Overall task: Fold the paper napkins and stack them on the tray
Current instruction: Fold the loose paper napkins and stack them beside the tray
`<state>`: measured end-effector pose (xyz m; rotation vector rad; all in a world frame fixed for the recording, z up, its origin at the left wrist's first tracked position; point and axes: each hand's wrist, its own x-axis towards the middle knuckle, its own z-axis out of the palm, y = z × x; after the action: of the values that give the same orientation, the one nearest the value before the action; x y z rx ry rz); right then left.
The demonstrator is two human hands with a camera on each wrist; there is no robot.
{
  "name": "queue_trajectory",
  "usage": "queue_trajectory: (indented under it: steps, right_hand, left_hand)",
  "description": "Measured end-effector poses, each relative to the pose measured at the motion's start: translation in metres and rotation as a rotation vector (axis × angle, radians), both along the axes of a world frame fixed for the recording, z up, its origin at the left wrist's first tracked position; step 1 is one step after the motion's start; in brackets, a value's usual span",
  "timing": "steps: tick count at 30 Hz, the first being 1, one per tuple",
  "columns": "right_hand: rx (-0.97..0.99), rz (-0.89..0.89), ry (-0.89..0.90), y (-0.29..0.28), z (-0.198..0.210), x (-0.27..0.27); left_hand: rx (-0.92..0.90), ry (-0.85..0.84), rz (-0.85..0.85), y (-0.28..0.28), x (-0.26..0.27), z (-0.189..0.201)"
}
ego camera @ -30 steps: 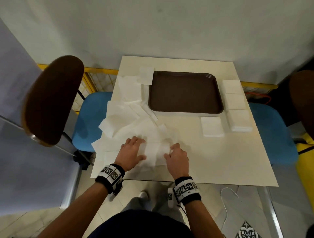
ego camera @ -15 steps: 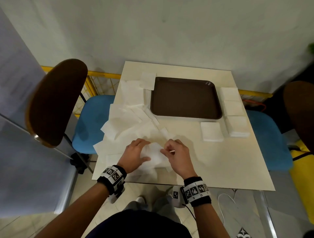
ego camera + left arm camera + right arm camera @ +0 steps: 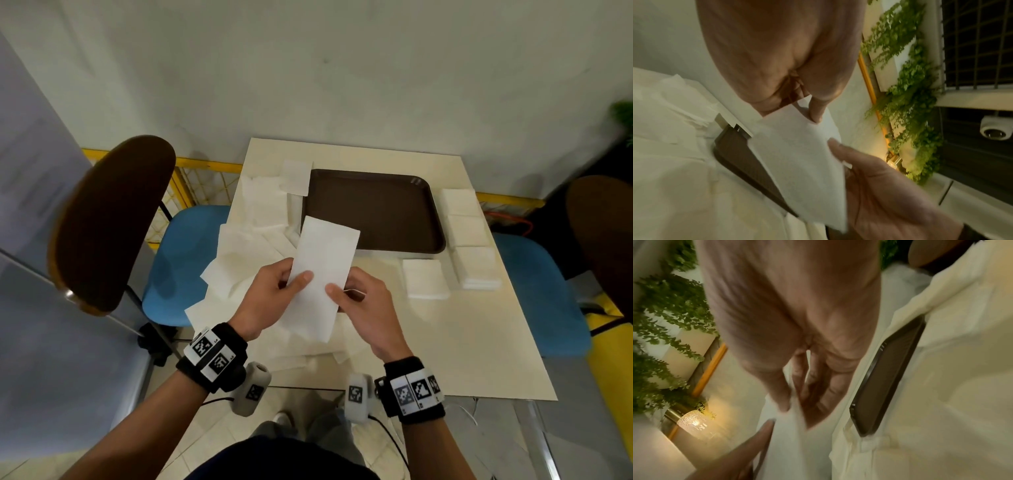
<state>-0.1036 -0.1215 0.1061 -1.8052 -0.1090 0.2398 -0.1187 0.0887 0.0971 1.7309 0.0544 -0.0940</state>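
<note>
White paper napkin [image 3: 322,274]: one long folded strip, raised above the surface [image 3: 479,325].
Grip: left hand [image 3: 274,294] and right hand [image 3: 366,305] each pinch it.
Brown tray [image 3: 387,212]: one.
Folded stacks [image 3: 424,279]: four visible.

A pale, plain wall [image 3: 308,68] rises behind the square cream surface [image 3: 479,325]. Blue-seated chairs [image 3: 178,260] with dark brown backs [image 3: 109,222] stand at either side, a yellow rail [image 3: 205,164] running behind them. The floor [image 3: 212,431] is light tile. The wrist views show trailing green foliage [image 3: 910,81], a glowing lamp [image 3: 692,423], and what may be a dome camera [image 3: 995,129].
</note>
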Motion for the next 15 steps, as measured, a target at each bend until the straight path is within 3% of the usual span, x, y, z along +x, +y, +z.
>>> queue_trajectory:
  steps: [4, 15]
  right_hand:
    - [0.069, -0.085, -0.071, 0.001, -0.001, 0.002]
    - [0.077, -0.023, -0.185, -0.007, 0.010, 0.024]
  left_hand:
    - [-0.111, -0.010, -0.021, 0.002, 0.003, 0.014]
    - [-0.071, -0.063, -0.061, 0.017, 0.023, 0.036]
